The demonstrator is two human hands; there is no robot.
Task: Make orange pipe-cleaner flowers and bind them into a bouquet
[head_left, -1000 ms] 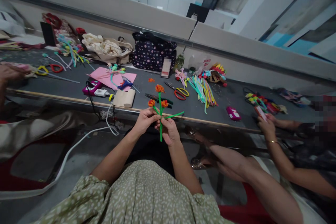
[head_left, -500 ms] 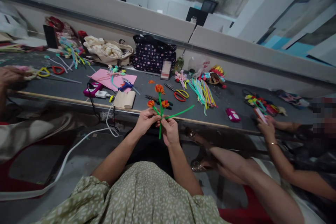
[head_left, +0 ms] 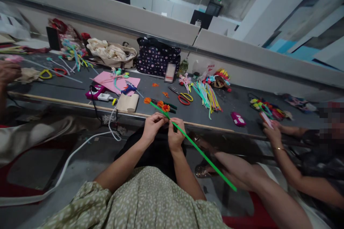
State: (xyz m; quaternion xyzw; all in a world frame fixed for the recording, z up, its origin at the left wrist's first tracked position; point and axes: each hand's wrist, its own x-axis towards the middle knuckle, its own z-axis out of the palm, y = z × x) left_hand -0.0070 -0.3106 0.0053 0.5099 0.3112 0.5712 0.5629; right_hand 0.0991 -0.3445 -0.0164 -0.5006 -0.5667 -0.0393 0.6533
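Observation:
Both hands meet at the table's front edge on a green pipe-cleaner stem point(head_left: 206, 157) that bears orange flowers point(head_left: 147, 100). My left hand point(head_left: 153, 127) pinches the stem just below the flower heads. Close beside it, my right hand point(head_left: 176, 134) has its fingers closed on the same stem. One flower points up and left; two others point(head_left: 165, 108) sit closer to my fingers. From my right hand the long green end slants down to the right. Dark-handled pliers point(head_left: 172, 106) lie behind the flowers, partly covered by them.
Scissors point(head_left: 185, 98), pastel pipe cleaners point(head_left: 206, 94), a glue gun point(head_left: 129, 87) on pink paper point(head_left: 104, 80) and a beige block point(head_left: 127, 102) lie on the dark table point(head_left: 150, 78). A white cable point(head_left: 70, 157) hangs at left. People sit on both sides, one holding a phone point(head_left: 266, 119).
The flower bunch has tipped from upright to the left. The green stem end now reaches far down to the right. At far left, another person's hand has shifted slightly.

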